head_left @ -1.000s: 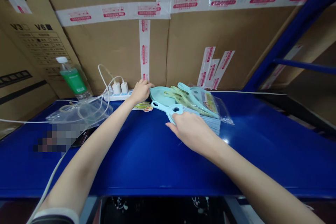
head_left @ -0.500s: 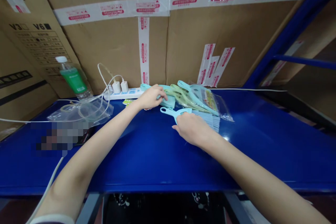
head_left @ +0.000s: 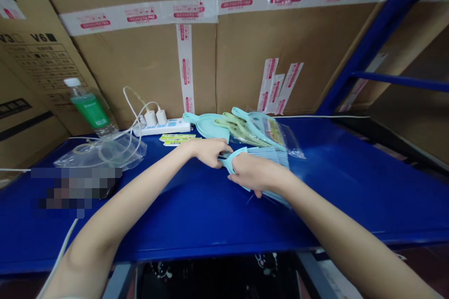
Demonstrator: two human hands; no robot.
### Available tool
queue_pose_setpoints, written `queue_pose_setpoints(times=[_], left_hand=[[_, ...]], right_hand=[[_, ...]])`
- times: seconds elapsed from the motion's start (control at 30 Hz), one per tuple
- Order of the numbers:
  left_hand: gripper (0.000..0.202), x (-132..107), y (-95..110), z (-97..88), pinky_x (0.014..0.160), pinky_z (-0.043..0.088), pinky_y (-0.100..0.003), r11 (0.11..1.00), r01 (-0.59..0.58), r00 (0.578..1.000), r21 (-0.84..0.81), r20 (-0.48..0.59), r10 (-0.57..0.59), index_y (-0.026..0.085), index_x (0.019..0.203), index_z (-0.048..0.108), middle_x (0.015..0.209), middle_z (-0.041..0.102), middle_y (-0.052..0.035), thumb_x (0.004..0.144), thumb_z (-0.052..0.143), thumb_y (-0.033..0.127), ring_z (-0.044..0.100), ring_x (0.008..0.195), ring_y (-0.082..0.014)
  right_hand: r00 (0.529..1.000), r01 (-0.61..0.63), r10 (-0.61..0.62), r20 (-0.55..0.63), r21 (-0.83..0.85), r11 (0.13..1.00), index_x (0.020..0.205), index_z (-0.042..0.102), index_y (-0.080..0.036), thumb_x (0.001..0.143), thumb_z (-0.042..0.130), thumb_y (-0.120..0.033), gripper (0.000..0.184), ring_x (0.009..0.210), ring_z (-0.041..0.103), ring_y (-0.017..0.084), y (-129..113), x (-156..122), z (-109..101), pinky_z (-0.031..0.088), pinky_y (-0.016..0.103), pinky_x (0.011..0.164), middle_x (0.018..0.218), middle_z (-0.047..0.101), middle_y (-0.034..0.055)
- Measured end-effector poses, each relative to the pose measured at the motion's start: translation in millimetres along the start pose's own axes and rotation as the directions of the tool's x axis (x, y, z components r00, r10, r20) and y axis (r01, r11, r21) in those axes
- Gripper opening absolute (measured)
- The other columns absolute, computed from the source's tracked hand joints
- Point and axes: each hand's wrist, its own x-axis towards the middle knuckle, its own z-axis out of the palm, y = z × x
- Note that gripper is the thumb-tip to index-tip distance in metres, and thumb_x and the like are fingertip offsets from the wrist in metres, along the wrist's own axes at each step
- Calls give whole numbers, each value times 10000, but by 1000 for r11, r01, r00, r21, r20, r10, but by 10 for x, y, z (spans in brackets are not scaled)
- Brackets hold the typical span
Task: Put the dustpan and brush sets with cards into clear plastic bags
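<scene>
My right hand (head_left: pixel 257 173) grips a light blue plastic brush (head_left: pixel 268 155) by its handle, lifting it just above the blue table (head_left: pixel 196 205). My left hand (head_left: pixel 210 150) is closed on the loop end of the same handle. Behind them lies a light blue dustpan (head_left: pixel 206 125) beside a pile of pale green and blue handled pieces, some in a clear bag (head_left: pixel 277 133).
A white power strip (head_left: pixel 163 127) with two chargers lies at the back. Yellow-green labels (head_left: pixel 175 138) sit in front of it. A green-labelled bottle (head_left: pixel 87 108) and a clear plastic bag (head_left: pixel 105 152) stand at left. Taped cardboard boxes form the back wall.
My left hand left the dustpan at the back and came toward me onto the brush handle. My right hand drew the brush nearer and closed round it.
</scene>
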Motion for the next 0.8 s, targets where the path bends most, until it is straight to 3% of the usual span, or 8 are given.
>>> queue_pose_setpoints(times=[0.13,0.23,0.37,0.57,0.8], left_hand=[[361,-37,-70,-30,600,427,-218,992,-46,995,-115,87,56,146,1022,625,764,590,7,662,630,165,528,664,-127],[254,-16,-85,-28,618,415,-221,995,-47,998,-86,25,49,160,934,657,749,595,9,693,662,241,531,684,-130],[135,31,-53,-14,641,402,-219,1000,-10,998,10,-63,11,149,814,676,791,595,-15,693,687,208,536,716,-133],[79,43,-35,-28,618,373,-223,998,-41,997,44,-60,44,166,796,664,709,586,10,724,672,199,522,687,-131],[97,51,9,-64,708,402,-248,990,-119,983,76,-130,128,161,829,659,796,609,-19,733,668,144,554,814,-164]], right_hand=[[999,32,-33,10,20,999,879,652,-16,863,401,-189,306,463,628,162,8,-16,-2,395,211,439,563,675,115],[1000,15,-15,-17,25,1000,871,647,-11,866,394,-188,308,458,628,166,44,3,-20,410,218,457,558,670,117],[999,-22,22,-31,9,1000,817,652,-31,871,403,-222,318,442,608,162,96,32,-43,422,222,483,464,618,78],[999,-16,16,-28,-5,1000,767,664,-70,867,431,-256,314,427,574,151,103,9,-53,419,230,493,446,605,59],[993,33,-48,-105,-142,989,662,675,-87,850,479,-293,341,411,528,139,111,-16,-43,370,247,478,473,612,64]])
